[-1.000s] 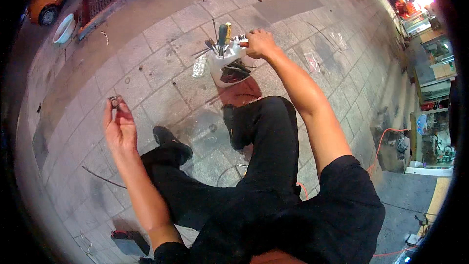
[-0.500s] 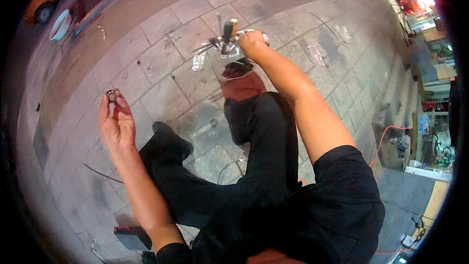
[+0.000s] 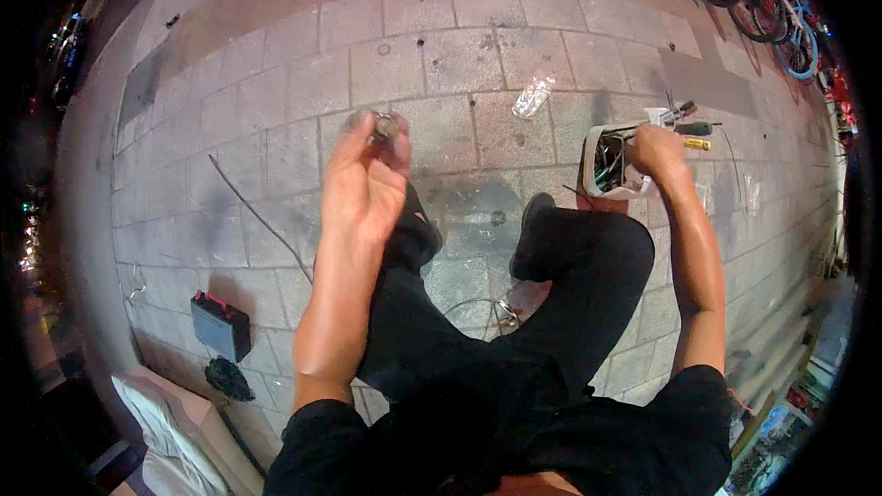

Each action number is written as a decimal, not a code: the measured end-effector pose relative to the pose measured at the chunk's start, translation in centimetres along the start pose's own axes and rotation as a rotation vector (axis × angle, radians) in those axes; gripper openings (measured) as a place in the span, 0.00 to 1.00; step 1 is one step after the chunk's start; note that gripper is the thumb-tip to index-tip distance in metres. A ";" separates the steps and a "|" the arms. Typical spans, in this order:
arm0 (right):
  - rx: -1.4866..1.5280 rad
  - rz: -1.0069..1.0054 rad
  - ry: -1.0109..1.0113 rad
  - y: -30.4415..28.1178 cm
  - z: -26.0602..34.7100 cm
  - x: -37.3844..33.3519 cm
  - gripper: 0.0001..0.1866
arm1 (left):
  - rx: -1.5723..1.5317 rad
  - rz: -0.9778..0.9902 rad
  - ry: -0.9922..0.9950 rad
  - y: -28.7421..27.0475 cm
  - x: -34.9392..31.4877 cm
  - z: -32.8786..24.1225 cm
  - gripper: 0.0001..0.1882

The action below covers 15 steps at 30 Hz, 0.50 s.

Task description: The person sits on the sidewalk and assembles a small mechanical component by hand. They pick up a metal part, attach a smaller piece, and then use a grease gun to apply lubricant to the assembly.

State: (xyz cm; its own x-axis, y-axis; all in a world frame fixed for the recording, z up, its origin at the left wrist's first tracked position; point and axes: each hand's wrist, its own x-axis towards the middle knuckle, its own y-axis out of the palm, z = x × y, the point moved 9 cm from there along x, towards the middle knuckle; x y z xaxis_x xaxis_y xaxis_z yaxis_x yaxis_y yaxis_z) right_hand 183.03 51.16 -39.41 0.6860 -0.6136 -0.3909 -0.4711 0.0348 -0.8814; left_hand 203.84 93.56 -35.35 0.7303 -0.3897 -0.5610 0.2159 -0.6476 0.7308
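Observation:
Pinched between the fingers of my left hand point(image 3: 360, 186) is a small, round, dark metal part point(image 3: 386, 127), blurred by motion. That hand is raised over the paving, palm up. My right hand point(image 3: 658, 152) is closed at the right side of a white plastic tool container point(image 3: 625, 193) and seems to grip its rim; the fingertips are hidden. Several thin tools lie inside the container. Beyond the right hand, a dark green handle point(image 3: 695, 129) and a yellow handle point(image 3: 697, 143) stick out to the right.
A clear plastic packet point(image 3: 534, 96) lies on the paving ahead. At the left are a thin dark rod point(image 3: 259, 218), a dark battery-like box point(image 3: 220, 327) and a black bundle point(image 3: 228, 378). A cable point(image 3: 487, 303) lies between my legs. Bicycles point(image 3: 758, 0) stand far right.
The view has swung round, so the container now appears farther right and shows its open top. My left hand still holds the small metal part, and my right hand stays at the container.

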 end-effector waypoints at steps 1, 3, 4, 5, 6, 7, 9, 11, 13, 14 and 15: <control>0.028 0.041 -0.077 -2.1 4.4 0.0 0.19 | 0.039 0.019 -0.041 0.7 -0.6 0.6 0.08; 0.202 -0.071 -0.362 -4.5 12.1 2.6 0.18 | 0.100 0.051 -0.126 1.9 -1.3 0.9 0.12; 0.239 -0.067 -0.449 -4.8 15.5 4.7 0.17 | 0.129 0.055 -0.166 2.4 -1.6 0.9 0.15; 0.279 -0.063 -0.530 -4.6 18.7 7.0 0.16 | 0.161 0.062 -0.212 2.8 -1.5 1.0 0.18; 0.262 -0.044 -0.566 -3.8 22.7 10.3 0.16 | 0.173 -0.009 -0.176 2.3 -1.5 0.1 0.18; 0.243 -0.026 -0.594 -2.7 26.2 13.5 0.16 | 0.186 -0.076 -0.148 2.1 -1.6 -0.8 0.18; 0.328 -0.096 -0.668 0.0 32.5 20.3 0.16 | 0.181 -0.160 -0.108 1.6 -0.4 -2.5 0.19; 0.382 -0.095 -0.634 2.9 38.1 26.2 0.16 | 0.144 -0.213 -0.068 1.0 1.2 -4.1 0.21; 0.439 -0.073 -0.605 4.2 43.2 30.5 0.15 | 0.060 -0.271 -0.030 0.0 3.0 -5.7 0.22; 0.466 -0.056 -0.602 4.5 45.7 32.3 0.15 | 0.016 -0.295 -0.003 -0.5 3.8 -6.4 0.22; 0.494 -0.038 -0.595 4.8 48.0 33.9 0.15 | 0.003 -0.306 0.031 -0.7 4.5 -7.1 0.22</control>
State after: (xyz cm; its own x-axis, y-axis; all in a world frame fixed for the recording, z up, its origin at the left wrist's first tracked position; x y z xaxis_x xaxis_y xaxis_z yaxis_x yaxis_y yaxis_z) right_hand 230.61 68.42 -69.63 0.9450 -0.0986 -0.3120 -0.2358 0.4556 -0.8584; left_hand 211.57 96.90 -35.63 0.6510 -0.1557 -0.7430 0.4273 -0.7338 0.5282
